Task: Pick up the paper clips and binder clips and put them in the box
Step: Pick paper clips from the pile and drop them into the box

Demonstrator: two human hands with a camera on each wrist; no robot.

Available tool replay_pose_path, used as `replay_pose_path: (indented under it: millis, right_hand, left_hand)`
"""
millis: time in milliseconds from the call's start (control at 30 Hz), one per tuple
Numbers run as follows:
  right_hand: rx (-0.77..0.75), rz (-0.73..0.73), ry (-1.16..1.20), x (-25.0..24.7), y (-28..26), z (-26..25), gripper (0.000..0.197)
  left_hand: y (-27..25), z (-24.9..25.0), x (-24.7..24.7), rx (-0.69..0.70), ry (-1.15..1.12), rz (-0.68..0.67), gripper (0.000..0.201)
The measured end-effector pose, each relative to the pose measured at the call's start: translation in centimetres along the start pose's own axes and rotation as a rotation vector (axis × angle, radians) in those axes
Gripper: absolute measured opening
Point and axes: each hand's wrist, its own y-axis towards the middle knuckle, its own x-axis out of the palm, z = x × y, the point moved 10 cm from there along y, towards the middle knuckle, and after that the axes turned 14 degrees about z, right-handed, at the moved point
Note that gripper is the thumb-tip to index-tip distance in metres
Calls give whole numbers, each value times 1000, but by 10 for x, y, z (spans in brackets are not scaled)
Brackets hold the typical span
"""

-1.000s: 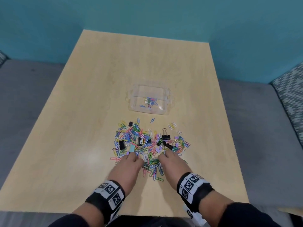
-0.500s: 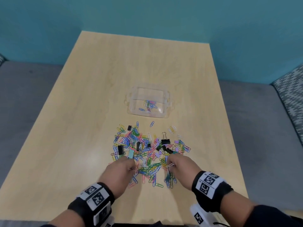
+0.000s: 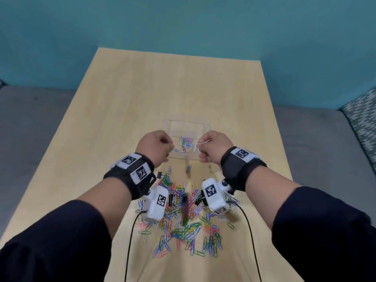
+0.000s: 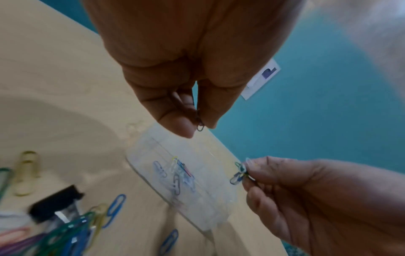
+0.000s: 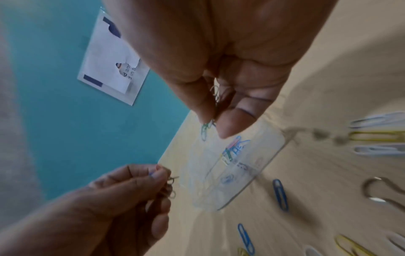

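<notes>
Both hands hover over the clear box [image 3: 188, 127]. The left hand [image 3: 155, 144] and the right hand [image 3: 213, 145] each pinch coloured paper clips [image 4: 237, 174]. Black binder clips [image 4: 56, 204] lie among the pile on the desk [image 3: 122, 102].

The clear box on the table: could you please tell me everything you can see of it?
The box is a small, shallow, rectangular container that looks like clear plastic, with rounded corners and no lid on it. It sits flat on the wooden table, beyond the scattered pile of clips. A few coloured paper clips lie inside. Both hands hover at its near edge without visibly touching it.
</notes>
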Motion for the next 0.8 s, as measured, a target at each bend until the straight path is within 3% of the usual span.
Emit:
replay_pose_path:
  millis: [100,200,300,400,533,600,733,800]
  right_hand:
    - [16,12,31,10,6,-10,6]
    - [3,-49,17,2,4,-8,16]
    - [-231,37,-308,-40,-2,2,26]
    - [-365,25,-641,-71,-30,46,34]
    - [-530,-104,-911,-73,-76,116,39]
    - [-564,-168,-949,-63,-89,139,52]
    - [-726,-186,-1145,-40,-104,159,61]
    - [-653,-135,-1177,-44,-106,168,64]
  left_hand:
    - [8,6,9,-11,-54,-3,10]
    - [2,3,-4,34,-43,10,17]
    - [-20,-15,-42,103,62,69,18]
    - [-73,-44,-65,263,305,50,16]
    - [-159,-86,-44,368,416,-172,18]
    - [-187,-100,-27,446,472,-240,25]
    - [-212,-102,-2,593,641,-223,28]
    - [-220,-95,5,657,675,-202,30]
